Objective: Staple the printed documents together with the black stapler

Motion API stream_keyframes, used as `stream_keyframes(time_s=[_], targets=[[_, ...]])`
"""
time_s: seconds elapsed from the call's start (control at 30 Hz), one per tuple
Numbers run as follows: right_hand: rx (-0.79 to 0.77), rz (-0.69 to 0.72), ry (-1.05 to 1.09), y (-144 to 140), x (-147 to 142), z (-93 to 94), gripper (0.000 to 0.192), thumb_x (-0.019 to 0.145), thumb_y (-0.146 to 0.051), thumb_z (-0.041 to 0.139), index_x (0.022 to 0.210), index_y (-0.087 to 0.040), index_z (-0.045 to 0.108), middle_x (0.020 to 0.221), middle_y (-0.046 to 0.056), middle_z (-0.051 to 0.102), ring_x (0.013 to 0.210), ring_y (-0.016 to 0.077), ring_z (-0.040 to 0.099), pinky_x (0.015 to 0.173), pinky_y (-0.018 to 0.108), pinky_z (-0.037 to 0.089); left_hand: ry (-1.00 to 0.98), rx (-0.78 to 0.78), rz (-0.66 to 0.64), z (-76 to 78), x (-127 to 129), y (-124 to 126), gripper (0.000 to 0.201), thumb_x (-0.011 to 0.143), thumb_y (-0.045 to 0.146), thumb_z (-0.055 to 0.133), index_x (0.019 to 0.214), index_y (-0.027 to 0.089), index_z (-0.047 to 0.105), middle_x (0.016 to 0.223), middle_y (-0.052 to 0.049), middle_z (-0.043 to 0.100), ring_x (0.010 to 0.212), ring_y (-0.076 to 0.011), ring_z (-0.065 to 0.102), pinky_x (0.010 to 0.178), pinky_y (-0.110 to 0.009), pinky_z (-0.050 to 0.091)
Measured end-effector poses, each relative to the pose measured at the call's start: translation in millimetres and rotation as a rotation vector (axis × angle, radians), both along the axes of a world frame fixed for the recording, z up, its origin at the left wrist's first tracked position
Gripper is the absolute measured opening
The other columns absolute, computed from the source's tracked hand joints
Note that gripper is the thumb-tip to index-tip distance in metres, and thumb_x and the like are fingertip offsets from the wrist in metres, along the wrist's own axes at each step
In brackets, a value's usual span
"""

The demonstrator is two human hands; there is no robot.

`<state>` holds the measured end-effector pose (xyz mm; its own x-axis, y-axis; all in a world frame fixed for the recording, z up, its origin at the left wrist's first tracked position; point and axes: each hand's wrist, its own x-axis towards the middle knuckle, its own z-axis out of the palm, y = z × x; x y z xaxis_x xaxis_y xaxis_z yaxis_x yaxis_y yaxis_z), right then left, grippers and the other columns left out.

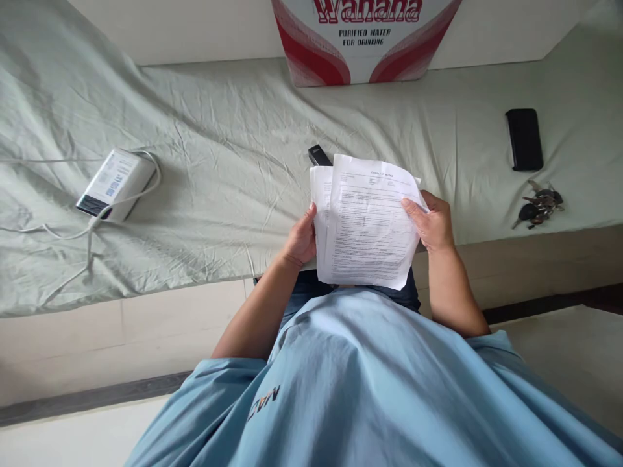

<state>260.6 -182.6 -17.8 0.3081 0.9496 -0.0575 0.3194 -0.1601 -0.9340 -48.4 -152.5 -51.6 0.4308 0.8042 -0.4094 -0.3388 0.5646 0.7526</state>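
While the white power bank (114,185) and its cable (90,237) lie at far left on the green sheet (219,130), the printed pages (370,224) are held above the lap. Risk: offset sheets could slide apart if either pinch loosens. Left hand (299,240): thumb over edge, pinching. Right hand (433,224): fingers curled, pinching opposite edge. Phone (524,139), keys (538,204) lie right.

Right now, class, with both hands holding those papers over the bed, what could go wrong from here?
1. The papers are at least two loose sheets, pinched only at the edges by the left hand and right hand; the back sheet might slip out.
2. A dark object lies half hidden behind the papers; lowering them could cover or knock it.
3. The keys lie near the bed edge and might get nudged off.
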Motion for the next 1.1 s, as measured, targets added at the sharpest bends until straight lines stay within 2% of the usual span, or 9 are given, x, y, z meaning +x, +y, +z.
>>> stream_keyframes(time_s=[0.23, 0.4, 0.53, 0.7, 0.83, 1.0, 1.1], targets=[[0.049, 0.0, 0.035, 1.5, -1.2, -2.5, 0.046, 0.085, -0.069, 0.086, 0.097, -0.025, 0.084, 0.092, 0.004, 0.082, 0.085, 0.0256, 0.075, 0.081, 0.042, 0.065, -0.096, -0.104, 0.057, -1.2, 1.2, -1.1, 0.065, 0.086, 0.07, 0.089, 0.125, 0.019, 0.079, 0.126, -0.015, 0.086, 0.135, -0.0452, 0.076, 0.114, -0.059, 0.065], [0.146, -0.001, 0.096, 5.1, -3.8, -7.9, 0.04, 0.083, -0.064, 0.091, 0.098, -0.026, 0.087, 0.091, 0.001, 0.084, 0.08, 0.0216, 0.075, 0.074, 0.036, 0.063, -0.134, -0.14, 0.125, -1.6, 3.5, -2.7, 0.053, 0.09, 0.058, 0.09, 0.124, 0.017, 0.079, 0.12, -0.013, 0.087, 0.133, -0.0413, 0.077, 0.117, -0.055, 0.063], [0.145, -0.002, 0.077, 4.9, -3.2, -12.7, 0.036, 0.086, -0.061, 0.091, 0.095, -0.026, 0.087, 0.084, -0.001, 0.081, 0.073, 0.0188, 0.07, 0.068, 0.034, 0.059, -0.124, -0.152, 0.176, -3.1, 4.5, -3.2, 0.049, 0.091, 0.055, 0.09, 0.121, 0.019, 0.08, 0.118, -0.012, 0.087, 0.132, -0.0404, 0.077, 0.117, -0.054, 0.063], [0.13, -0.001, 0.071, 2.4, -2.5, -15.3, 0.038, 0.086, -0.062, 0.09, 0.095, -0.025, 0.086, 0.082, -0.002, 0.079, 0.071, 0.0176, 0.068, 0.066, 0.033, 0.055, -0.099, -0.168, 0.217, -3.3, 6.1, -3.5, 0.057, 0.088, 0.062, 0.092, 0.12, 0.016, 0.081, 0.118, -0.015, 0.086, 0.129, -0.041, 0.078, 0.115, -0.055, 0.065], [0.124, -0.003, 0.063, 1.1, -3.6, -14.0, 0.038, 0.086, -0.061, 0.09, 0.093, -0.024, 0.085, 0.081, -0.001, 0.078, 0.07, 0.0174, 0.066, 0.064, 0.032, 0.053, -0.082, -0.165, 0.23, -5.0, 6.1, -3.6, 0.055, 0.088, 0.061, 0.093, 0.118, 0.016, 0.081, 0.117, -0.015, 0.086, 0.126, -0.0404, 0.079, 0.113, -0.055, 0.066], [0.116, -0.002, 0.039, 0.4, -3.5, -16.4, 0.039, 0.087, -0.062, 0.088, 0.096, -0.024, 0.083, 0.082, -0.001, 0.077, 0.071, 0.0185, 0.066, 0.066, 0.034, 0.054, -0.062, -0.149, 0.249, -7.2, 5.9, -3.7, 0.052, 0.087, 0.058, 0.095, 0.118, 0.019, 0.081, 0.111, -0.011, 0.087, 0.116, -0.0359, 0.082, 0.11, -0.052, 0.068], [0.125, -0.022, -0.01, 0.0, 0.0, -17.0, 0.04, 0.089, -0.062, 0.086, 0.1, -0.024, 0.082, 0.082, -0.001, 0.077, 0.073, 0.0193, 0.067, 0.069, 0.034, 0.055, -0.064, -0.131, 0.235, -5.7, 6.5, -3.8, 0.052, 0.087, 0.059, 0.094, 0.118, 0.02, 0.081, 0.11, -0.01, 0.087, 0.117, -0.036, 0.083, 0.109, -0.051, 0.068]])
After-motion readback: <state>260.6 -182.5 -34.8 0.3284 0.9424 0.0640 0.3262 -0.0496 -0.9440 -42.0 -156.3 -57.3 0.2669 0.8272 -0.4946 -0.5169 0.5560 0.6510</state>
